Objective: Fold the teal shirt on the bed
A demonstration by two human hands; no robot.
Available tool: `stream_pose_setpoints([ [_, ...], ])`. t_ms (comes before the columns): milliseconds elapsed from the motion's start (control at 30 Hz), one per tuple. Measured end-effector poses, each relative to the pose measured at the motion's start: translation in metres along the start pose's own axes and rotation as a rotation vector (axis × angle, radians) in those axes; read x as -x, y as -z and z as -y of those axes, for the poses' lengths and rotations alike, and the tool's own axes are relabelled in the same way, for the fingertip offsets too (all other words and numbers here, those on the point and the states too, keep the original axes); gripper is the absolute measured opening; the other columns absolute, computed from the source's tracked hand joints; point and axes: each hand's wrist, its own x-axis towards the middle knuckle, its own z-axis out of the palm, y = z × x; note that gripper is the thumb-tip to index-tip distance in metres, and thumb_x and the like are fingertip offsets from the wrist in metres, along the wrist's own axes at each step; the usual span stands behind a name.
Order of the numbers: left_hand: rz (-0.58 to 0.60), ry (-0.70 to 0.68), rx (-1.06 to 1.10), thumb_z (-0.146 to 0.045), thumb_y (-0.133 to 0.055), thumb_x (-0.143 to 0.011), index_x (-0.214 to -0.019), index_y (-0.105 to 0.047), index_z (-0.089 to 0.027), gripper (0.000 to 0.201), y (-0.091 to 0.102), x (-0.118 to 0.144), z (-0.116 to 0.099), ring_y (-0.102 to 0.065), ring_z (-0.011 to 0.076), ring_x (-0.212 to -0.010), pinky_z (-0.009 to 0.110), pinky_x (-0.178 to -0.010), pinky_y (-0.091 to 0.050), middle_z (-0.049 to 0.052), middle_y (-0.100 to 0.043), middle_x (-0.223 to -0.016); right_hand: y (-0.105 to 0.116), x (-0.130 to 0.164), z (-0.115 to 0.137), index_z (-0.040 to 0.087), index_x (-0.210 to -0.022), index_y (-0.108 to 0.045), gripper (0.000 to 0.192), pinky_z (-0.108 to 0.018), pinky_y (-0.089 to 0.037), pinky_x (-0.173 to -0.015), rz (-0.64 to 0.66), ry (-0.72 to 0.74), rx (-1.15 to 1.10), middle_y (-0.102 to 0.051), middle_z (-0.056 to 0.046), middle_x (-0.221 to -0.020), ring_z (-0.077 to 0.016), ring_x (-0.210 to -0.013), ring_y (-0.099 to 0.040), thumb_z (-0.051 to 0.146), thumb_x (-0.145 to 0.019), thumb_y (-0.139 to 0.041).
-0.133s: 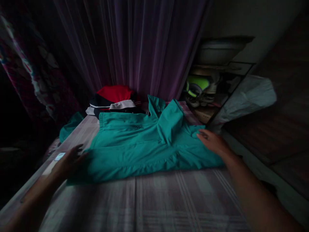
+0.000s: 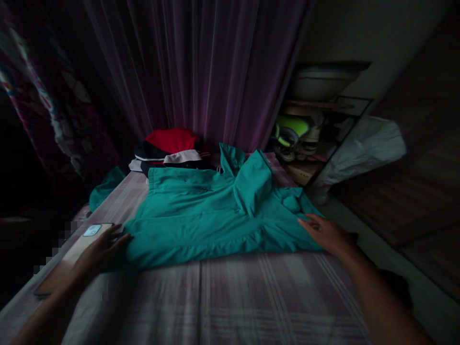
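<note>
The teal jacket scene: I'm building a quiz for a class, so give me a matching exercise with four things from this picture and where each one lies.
Things:
1. teal jacket
2. phone
3. red garment
4. shoes

Places:
A. on the shelf at the right
B. on top of the pile by the curtain
C. spread on the bed between both hands
D. at the bed's left edge, beside the left hand

Pairs: 1-C, 2-D, 3-B, 4-A. The right hand rests on the jacket's right edge.
</note>
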Motion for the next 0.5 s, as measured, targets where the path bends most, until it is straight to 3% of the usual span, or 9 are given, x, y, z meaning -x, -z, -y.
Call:
stream_pose_setpoints([
  [100,0.026,0.068,0.061,-0.06,-0.047,-0.087,-0.132,-0.055,-0.022,0.059,0.004,0.015,-0.012,-0.067,0.0288,-0.112,0.038,-0.088,-0.055,0.009,-0.068,-0.13,-0.012,0.009,-0.007,0.023,-0.115,-0.071,0.05,-0.04,-0.054,-0.078,-0.063,-0.01,0.076,-0.075,-0.01,-0.11,-0.0268,-0.086,-0.071,0.058,-0.083,-0.054],
  [233,-0.053,0.027,-0.081,-0.059,-0.042,-0.09,-0.134,-0.056,-0.019,0.061,0.011,0.041,-0.038,-0.063,0.0338,-0.118,0.044,-0.097,-0.05,0.017,-0.063,-0.135,-0.022,0.006,0.002,0.021,-0.114,-0.072,0.048,-0.041,-0.054,-0.077,-0.068,-0.007,0.141,-0.076,-0.013,-0.106,-0.0304,-0.09,-0.071,0.054,-0.084,-0.055],
  [367,-0.124,0.008,-0.145,-0.053,-0.039,-0.094,-0.134,-0.056,-0.016,0.058,0.02,0.06,-0.06,-0.061,0.0375,-0.119,0.048,-0.095,-0.05,0.021,-0.065,-0.129,-0.006,0.005,0.004,0.023,-0.104,-0.075,0.037,-0.039,-0.055,-0.079,0.05,0.072,0.011,-0.077,-0.01,-0.097,-0.0303,-0.094,-0.072,0.046,-0.08,-0.06],
  [500,-0.169,0.022,-0.047,-0.046,-0.042,-0.093,-0.129,-0.061,-0.021,0.048,0.034,0.063,-0.059,-0.067,0.0318,-0.106,0.039,-0.082,-0.053,0.015,-0.067,-0.127,0.018,0.015,-0.008,0.022,-0.109,-0.074,0.04,-0.037,-0.056,-0.083,0.114,0.168,-0.195,-0.076,-0.009,-0.105,-0.0289,-0.099,-0.071,0.04,-0.074,-0.062],
])
